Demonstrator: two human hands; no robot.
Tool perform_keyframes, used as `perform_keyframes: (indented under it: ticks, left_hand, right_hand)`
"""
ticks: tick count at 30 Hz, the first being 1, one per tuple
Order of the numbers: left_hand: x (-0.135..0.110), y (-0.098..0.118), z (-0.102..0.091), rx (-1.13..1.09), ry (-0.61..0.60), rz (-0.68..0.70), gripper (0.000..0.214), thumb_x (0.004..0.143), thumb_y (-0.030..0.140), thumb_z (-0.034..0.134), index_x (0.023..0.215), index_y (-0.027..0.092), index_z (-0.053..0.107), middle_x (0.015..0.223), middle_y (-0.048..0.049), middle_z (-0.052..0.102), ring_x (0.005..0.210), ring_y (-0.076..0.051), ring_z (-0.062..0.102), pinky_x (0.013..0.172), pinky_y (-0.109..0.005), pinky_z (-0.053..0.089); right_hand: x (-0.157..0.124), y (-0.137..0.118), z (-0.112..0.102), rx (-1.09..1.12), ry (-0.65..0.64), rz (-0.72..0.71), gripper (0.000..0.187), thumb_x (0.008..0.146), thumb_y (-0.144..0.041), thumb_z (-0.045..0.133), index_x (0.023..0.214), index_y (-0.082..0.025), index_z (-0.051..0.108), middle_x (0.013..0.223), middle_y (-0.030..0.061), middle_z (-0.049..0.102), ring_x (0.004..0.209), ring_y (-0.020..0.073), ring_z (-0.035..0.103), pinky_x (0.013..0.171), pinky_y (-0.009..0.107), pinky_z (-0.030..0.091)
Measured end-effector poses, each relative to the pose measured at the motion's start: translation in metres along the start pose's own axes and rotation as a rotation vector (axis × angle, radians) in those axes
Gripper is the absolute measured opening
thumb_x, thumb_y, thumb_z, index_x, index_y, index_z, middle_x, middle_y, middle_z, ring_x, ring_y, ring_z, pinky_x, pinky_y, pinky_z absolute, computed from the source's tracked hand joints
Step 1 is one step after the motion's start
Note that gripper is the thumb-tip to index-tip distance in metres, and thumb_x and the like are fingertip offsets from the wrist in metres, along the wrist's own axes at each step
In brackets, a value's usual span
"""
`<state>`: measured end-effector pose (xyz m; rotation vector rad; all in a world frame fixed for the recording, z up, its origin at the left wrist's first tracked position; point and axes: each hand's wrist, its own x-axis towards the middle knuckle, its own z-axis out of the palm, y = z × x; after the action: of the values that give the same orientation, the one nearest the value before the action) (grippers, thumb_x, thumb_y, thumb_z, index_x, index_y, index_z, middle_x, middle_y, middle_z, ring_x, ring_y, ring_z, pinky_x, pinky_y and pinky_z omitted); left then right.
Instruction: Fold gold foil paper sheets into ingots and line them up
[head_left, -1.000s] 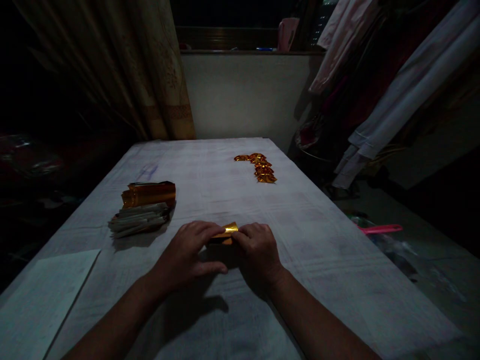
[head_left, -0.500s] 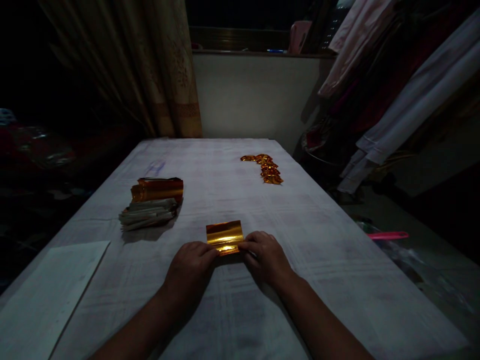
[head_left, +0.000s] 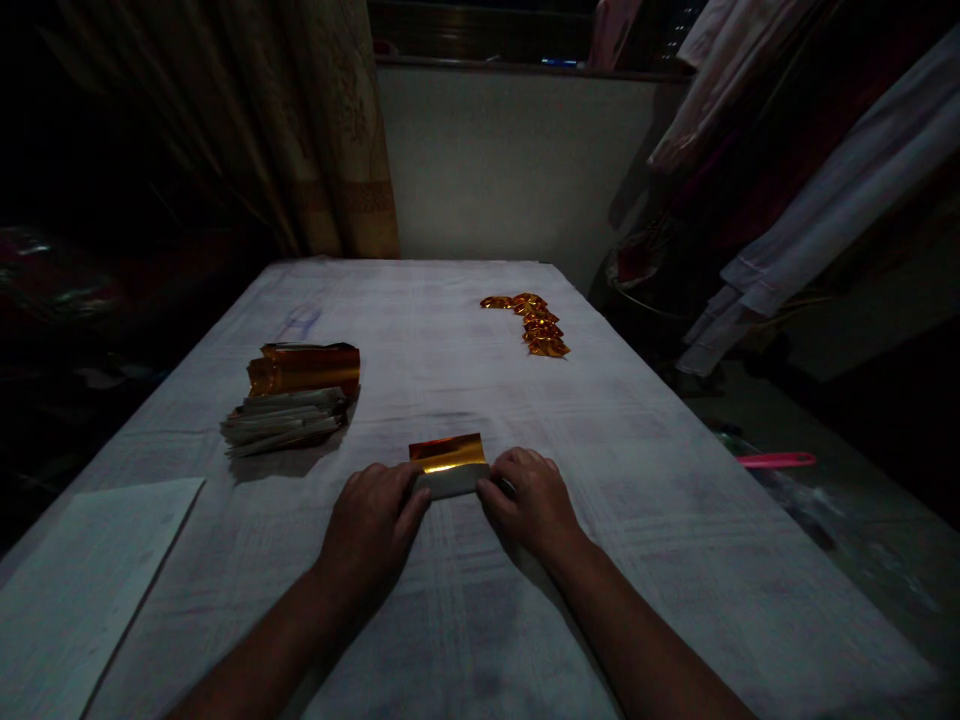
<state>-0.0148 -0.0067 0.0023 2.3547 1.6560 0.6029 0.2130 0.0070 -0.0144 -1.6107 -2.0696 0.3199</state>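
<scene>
A small sheet of gold foil paper (head_left: pixel 448 462) lies on the table (head_left: pixel 637 480) in front of me, its near edge folded up so the pale back shows. My left hand (head_left: pixel 373 523) pinches the sheet's left near corner with its fingers closed. At the right near corner, my right hand (head_left: pixel 529 497) does the same. Both hands rest on the cloth.
A stack of gold and pale paper sheets (head_left: pixel 291 398) sits at the left. A row of several folded gold pieces (head_left: pixel 531 324) lies at the far right. A pale flat sheet (head_left: pixel 90 560) covers the near left corner. Hanging clothes (head_left: pixel 787 170) and a curtain (head_left: pixel 300 130) border the table.
The gold sheet, covered by my hands a second ago, was laid flat, and now its near edge is folded over, showing the pale back. Both hands stay at its near corners.
</scene>
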Motion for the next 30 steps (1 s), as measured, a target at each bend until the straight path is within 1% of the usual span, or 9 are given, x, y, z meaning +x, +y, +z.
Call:
perform_keyframes:
  ticks: [8, 12, 14, 17, 18, 21, 24, 27, 30]
  left_hand:
    - [0.006, -0.004, 0.006, 0.064, 0.017, -0.027, 0.02, 0.096, 0.031, 0.053, 0.109, 0.021, 0.064, 0.085, -0.0048, 0.071, 0.082, -0.025, 0.065, 0.078, -0.039, 0.046]
    - [0.007, -0.003, 0.005, 0.083, 0.02, -0.003, 0.02, 0.097, 0.03, 0.054, 0.111, 0.021, 0.064, 0.092, -0.0068, 0.072, 0.086, -0.026, 0.065, 0.079, -0.04, 0.048]
    - [0.004, 0.001, 0.005, 0.12, 0.082, 0.061, 0.019, 0.097, 0.028, 0.054, 0.111, 0.022, 0.066, 0.104, -0.0095, 0.071, 0.095, -0.028, 0.064, 0.083, -0.042, 0.049]
    - [-0.005, 0.011, 0.006, 0.183, 0.23, 0.218, 0.022, 0.098, 0.023, 0.055, 0.115, 0.023, 0.068, 0.124, -0.0127, 0.067, 0.114, -0.031, 0.06, 0.096, -0.048, 0.047]
    - [-0.009, 0.015, 0.008, 0.187, 0.246, 0.275, 0.024, 0.098, 0.022, 0.055, 0.117, 0.023, 0.068, 0.128, -0.0126, 0.067, 0.12, -0.031, 0.058, 0.101, -0.049, 0.045]
    - [-0.016, 0.023, 0.012, 0.152, 0.151, 0.393, 0.03, 0.097, 0.02, 0.054, 0.124, 0.022, 0.066, 0.129, -0.0104, 0.069, 0.126, -0.03, 0.057, 0.108, -0.05, 0.042]
    - [-0.018, 0.023, 0.017, 0.139, 0.05, 0.41, 0.035, 0.098, 0.026, 0.053, 0.131, 0.018, 0.063, 0.13, -0.012, 0.069, 0.125, -0.03, 0.06, 0.111, -0.051, 0.04]
    - [-0.017, 0.019, 0.021, 0.16, 0.034, 0.41, 0.04, 0.101, 0.033, 0.05, 0.135, 0.014, 0.06, 0.133, -0.0149, 0.068, 0.124, -0.031, 0.062, 0.111, -0.053, 0.041]
    - [-0.017, 0.016, 0.024, 0.18, 0.044, 0.401, 0.043, 0.103, 0.039, 0.045, 0.135, 0.014, 0.06, 0.134, -0.0142, 0.067, 0.124, -0.029, 0.062, 0.112, -0.051, 0.04]
  right_hand:
    - [0.002, -0.008, 0.002, -0.102, 0.017, 0.043, 0.017, 0.088, -0.026, 0.064, 0.072, -0.021, 0.063, 0.084, 0.0041, 0.064, 0.085, 0.0216, 0.057, 0.077, 0.035, 0.034]
    - [0.003, -0.012, 0.002, -0.154, -0.008, 0.069, 0.017, 0.089, -0.027, 0.064, 0.073, -0.021, 0.063, 0.085, 0.0052, 0.064, 0.087, 0.0224, 0.057, 0.077, 0.035, 0.033]
    - [0.005, -0.013, 0.001, -0.173, -0.018, 0.075, 0.017, 0.089, -0.026, 0.064, 0.073, -0.021, 0.063, 0.085, 0.0054, 0.064, 0.087, 0.0224, 0.057, 0.076, 0.035, 0.033]
    - [0.006, -0.014, 0.001, -0.187, -0.021, 0.076, 0.017, 0.089, -0.026, 0.065, 0.072, -0.021, 0.063, 0.085, 0.0054, 0.065, 0.086, 0.0224, 0.057, 0.076, 0.035, 0.033]
    - [0.006, -0.014, 0.0, -0.188, -0.019, 0.075, 0.017, 0.088, -0.026, 0.066, 0.072, -0.021, 0.063, 0.085, 0.0053, 0.065, 0.086, 0.0224, 0.058, 0.076, 0.035, 0.033]
    - [0.006, -0.014, 0.0, -0.181, -0.015, 0.076, 0.017, 0.088, -0.026, 0.067, 0.072, -0.021, 0.064, 0.085, 0.005, 0.065, 0.086, 0.0222, 0.058, 0.076, 0.035, 0.032]
    - [0.007, -0.014, 0.0, -0.162, -0.023, 0.083, 0.018, 0.088, -0.025, 0.067, 0.072, -0.021, 0.063, 0.084, 0.0047, 0.065, 0.086, 0.022, 0.058, 0.076, 0.034, 0.032]
    - [0.007, -0.014, 0.0, -0.148, -0.022, 0.082, 0.017, 0.088, -0.025, 0.067, 0.072, -0.02, 0.063, 0.085, 0.0043, 0.065, 0.086, 0.0216, 0.058, 0.076, 0.034, 0.032]
    - [0.007, -0.013, 0.0, -0.149, -0.02, 0.076, 0.016, 0.088, -0.024, 0.065, 0.072, -0.021, 0.062, 0.084, 0.004, 0.065, 0.086, 0.0214, 0.057, 0.076, 0.034, 0.032]
